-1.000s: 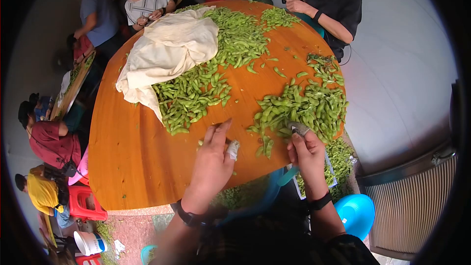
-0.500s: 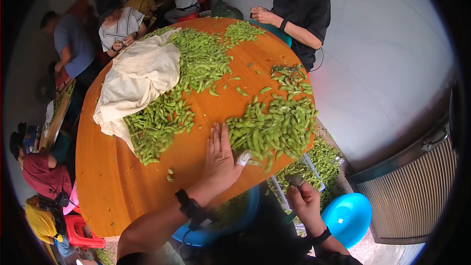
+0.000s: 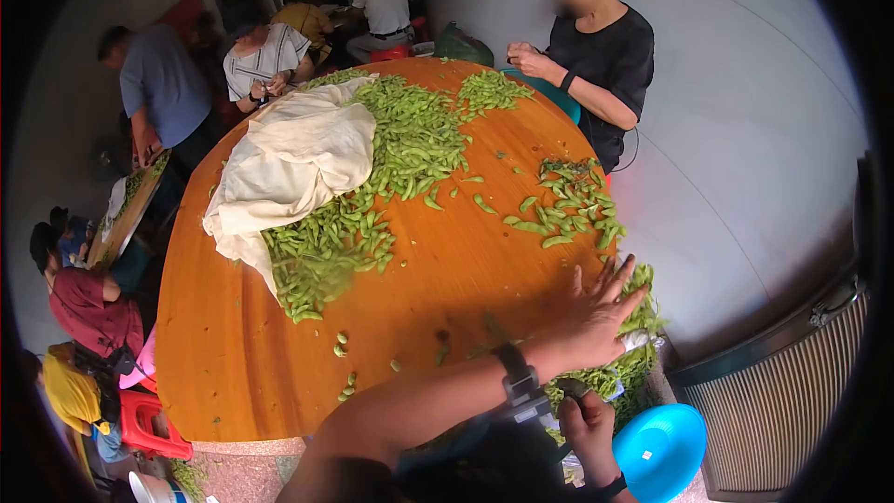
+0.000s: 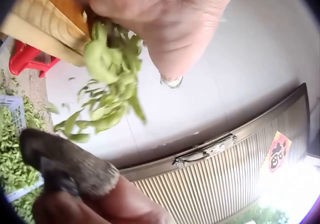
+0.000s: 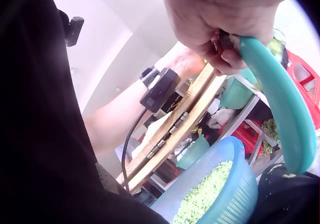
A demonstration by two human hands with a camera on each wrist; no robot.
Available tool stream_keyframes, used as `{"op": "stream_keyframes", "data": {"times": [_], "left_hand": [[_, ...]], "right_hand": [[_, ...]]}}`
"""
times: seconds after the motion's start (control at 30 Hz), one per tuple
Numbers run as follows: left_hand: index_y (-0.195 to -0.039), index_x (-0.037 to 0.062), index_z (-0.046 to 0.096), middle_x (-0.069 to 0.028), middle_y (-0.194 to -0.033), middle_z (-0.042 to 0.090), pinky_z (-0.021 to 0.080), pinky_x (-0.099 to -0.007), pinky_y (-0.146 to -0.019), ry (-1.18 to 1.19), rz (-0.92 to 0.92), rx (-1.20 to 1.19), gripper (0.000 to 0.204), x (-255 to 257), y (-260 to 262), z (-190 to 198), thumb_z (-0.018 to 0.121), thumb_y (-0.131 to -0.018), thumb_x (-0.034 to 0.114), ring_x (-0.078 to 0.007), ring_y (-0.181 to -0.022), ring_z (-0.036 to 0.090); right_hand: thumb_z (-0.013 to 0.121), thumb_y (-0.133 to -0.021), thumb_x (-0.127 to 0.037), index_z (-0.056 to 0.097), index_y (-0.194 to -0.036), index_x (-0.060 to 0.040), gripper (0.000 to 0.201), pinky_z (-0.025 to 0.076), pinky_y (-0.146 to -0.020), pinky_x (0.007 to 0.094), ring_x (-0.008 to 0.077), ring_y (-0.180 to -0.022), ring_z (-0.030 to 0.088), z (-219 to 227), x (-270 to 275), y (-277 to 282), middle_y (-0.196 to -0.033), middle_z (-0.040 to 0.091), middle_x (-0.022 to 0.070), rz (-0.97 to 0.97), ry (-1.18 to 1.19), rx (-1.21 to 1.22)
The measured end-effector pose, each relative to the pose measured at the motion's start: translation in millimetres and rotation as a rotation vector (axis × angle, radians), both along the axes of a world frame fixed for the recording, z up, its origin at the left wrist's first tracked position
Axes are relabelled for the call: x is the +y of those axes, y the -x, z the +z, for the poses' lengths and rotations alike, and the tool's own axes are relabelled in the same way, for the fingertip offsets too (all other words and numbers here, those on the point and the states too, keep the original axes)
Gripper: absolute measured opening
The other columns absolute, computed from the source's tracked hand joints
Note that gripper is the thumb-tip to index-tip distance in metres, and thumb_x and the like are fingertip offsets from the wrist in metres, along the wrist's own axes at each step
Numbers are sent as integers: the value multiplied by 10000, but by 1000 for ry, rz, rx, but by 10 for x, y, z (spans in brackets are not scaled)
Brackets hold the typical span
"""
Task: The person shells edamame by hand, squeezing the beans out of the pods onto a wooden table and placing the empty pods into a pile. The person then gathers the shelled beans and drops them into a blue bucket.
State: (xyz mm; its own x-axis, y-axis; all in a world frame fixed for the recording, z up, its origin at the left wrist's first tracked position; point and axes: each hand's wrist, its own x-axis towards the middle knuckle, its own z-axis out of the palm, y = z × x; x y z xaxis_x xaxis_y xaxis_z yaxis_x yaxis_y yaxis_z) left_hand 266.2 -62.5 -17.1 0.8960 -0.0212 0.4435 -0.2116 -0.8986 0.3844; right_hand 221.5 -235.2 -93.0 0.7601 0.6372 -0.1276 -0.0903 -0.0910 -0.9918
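Observation:
My left hand [image 3: 591, 321], its fingers spread, is at the right edge of the wooden table [image 3: 233, 345], with white wrapping [image 3: 636, 341] on its thumb. In the left wrist view, green bean pods [image 4: 112, 58] drop past the table edge beside that hand. Below the table edge, my right hand [image 3: 589, 433] grips a tool with a curved teal handle [image 5: 280, 103]; its working end is mostly hidden. A grey cover [image 4: 75, 164] sits on a finger of the right hand. A smaller group of pods [image 3: 568, 214] lies on the table beyond my left hand.
A large pod heap [image 3: 410, 140] lies beside a cream cloth [image 3: 298, 158]. Under the table edge stand a blue basket [image 5: 240, 194] of green beans and a crate [image 4: 15, 108] among more pods. A blue basin [image 3: 661, 452] is at right. A person in black [image 3: 605, 65] sits across.
My left hand has moved from the table to its right edge, and the near pod pile has gone over that edge. The right hand has dropped below the table, still gripping the teal-handled tool.

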Motion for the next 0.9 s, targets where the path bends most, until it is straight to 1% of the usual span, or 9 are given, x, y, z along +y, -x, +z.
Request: {"op": "stream_keyframes", "data": {"times": [0.1, 0.17, 0.3, 0.4, 0.57, 0.67, 0.77, 0.87, 0.9], "left_hand": [[-1161, 36, 608, -202, -1297, 500, 411, -475, -980, 179, 35, 81, 389, 415, 300, 181, 633, -869, 293, -402, -1214, 463], [-974, 47, 647, -148, -1045, 576, 488, -438, -805, 191, 456, 271, 218, 825, 618, 503, 661, -840, 219, -351, -968, 584], [-930, 45, 637, -156, -954, 579, 511, -454, -739, -324, 845, 19, 150, 2036, 1096, 168, 662, -812, 134, -376, -838, 614], [-924, 8, 622, -206, -1045, 569, 522, -448, -757, -122, 837, 245, 140, 2272, 1370, 115, 609, -788, 42, -390, -856, 610], [-932, 33, 652, -196, -974, 604, 509, -466, -761, -81, 738, 203, 144, 2125, 1708, 25, 632, -790, 32, -405, -851, 612], [-962, 25, 658, -191, -918, 606, 518, -416, -727, -54, 742, 86, 189, 1994, 1956, 81, 620, -783, -20, -399, -801, 609], [-1019, 6, 657, -140, -906, 652, 511, -334, -634, 83, 652, 2, 233, 1775, 2174, 189, 595, -806, -64, -281, -739, 639], [-1150, 52, 651, -21, -981, 686, 446, -186, -509, 791, 642, 44, 341, 1454, 2380, 209, 529, -863, -87, -37, -662, 579], [-1150, 52, 651, -21, -981, 686, 446, -186, -509, 793, 638, 52, 341, 1325, 2403, 261, 529, -863, -87, -37, -662, 579]], "right_hand": [[560, -925, -78, 614, -921, -12, 86, 388, -475, 212, 42, -529, 498, -27, 42, 33, -643, 565, -9, -3, -5, -29], [554, -924, -72, 605, -888, -18, 83, 395, -486, 214, 43, -536, 499, 47, 70, 52, -648, 569, -11, 10, 26, 14], [559, -920, -77, 608, -857, -18, 99, 406, -494, 229, 54, -539, 507, 32, 145, 93, -630, 564, -9, 25, 17, 40], [591, -895, -85, 637, -863, -5, 99, 426, -504, 258, 87, -534, 536, 2, 234, 107, -592, 557, 15, 77, 46, -104], [597, -884, -69, 651, -957, -14, 106, 450, -530, 266, 108, -545, 554, 377, 440, 152, -600, 567, 40, 129, 105, -304], [570, -898, -43, 630, -1104, -40, 214, 446, -519, 258, 94, -562, 547, 492, 660, 189, -687, 586, 39, 278, -91, -426], [536, -924, -46, 597, -1178, -48, 262, 439, -505, 237, 75, -549, 527, 864, 927, 256, -697, 578, 24, 442, -75, -183], [508, -951, -72, 579, -1204, -54, 263, 430, -488, 217, 57, -539, 513, 1000, 1287, 329, -706, 572, 3, 525, -95, -75], [508, -951, -72, 579, -1204, -54, 263, 430, -488, 217, 57, -539, 513, 1015, 1382, 358, -706, 572, 3, 519, -92, -71]]}}
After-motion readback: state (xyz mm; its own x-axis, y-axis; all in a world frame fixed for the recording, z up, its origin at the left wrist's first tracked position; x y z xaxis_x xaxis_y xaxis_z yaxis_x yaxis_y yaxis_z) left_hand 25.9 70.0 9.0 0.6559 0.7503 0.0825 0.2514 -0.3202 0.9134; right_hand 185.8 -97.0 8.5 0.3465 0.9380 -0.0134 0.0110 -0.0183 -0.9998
